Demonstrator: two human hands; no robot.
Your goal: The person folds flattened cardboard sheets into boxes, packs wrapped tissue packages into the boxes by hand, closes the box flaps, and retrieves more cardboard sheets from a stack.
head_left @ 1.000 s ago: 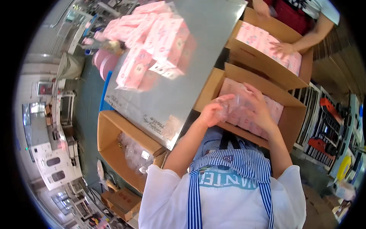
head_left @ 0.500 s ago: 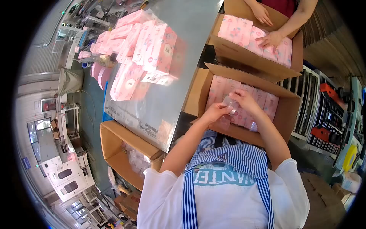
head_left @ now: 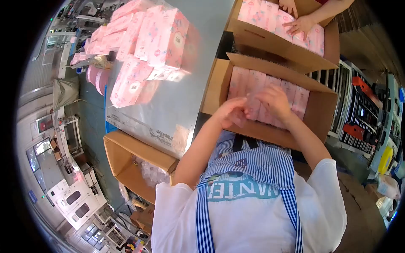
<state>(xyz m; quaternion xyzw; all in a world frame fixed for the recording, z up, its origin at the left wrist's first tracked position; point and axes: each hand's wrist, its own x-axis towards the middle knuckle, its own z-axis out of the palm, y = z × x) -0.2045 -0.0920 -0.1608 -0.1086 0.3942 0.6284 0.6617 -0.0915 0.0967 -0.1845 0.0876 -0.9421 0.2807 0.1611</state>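
My left hand [head_left: 234, 111] is closed on a small piece of clear plastic [head_left: 240, 119], just above the near left part of an open cardboard box [head_left: 322, 120]. Close beside it, to the right, my right hand [head_left: 274, 100] has its fingers bent toward the left one. Its fingertips are near the plastic, and blur hides whether they grip any of it. Under both hands, pink printed packs [head_left: 299, 103] stand in a row inside the box.
Pink packs [head_left: 162, 38] are piled on the metal table [head_left: 179, 101]. A co-worker's hands [head_left: 301, 25] rest over packs in another box [head_left: 282, 48]. A carton [head_left: 126, 168] with clear plastic pieces [head_left: 154, 173] is at lower left. Rollers [head_left: 344, 99] lie to the right.
The view has shifted, so the table and boxes sit higher in the picture. My hands, together over the box throughout, have come slightly apart from their pinch around the plastic. The co-worker's hands remain on the packs.
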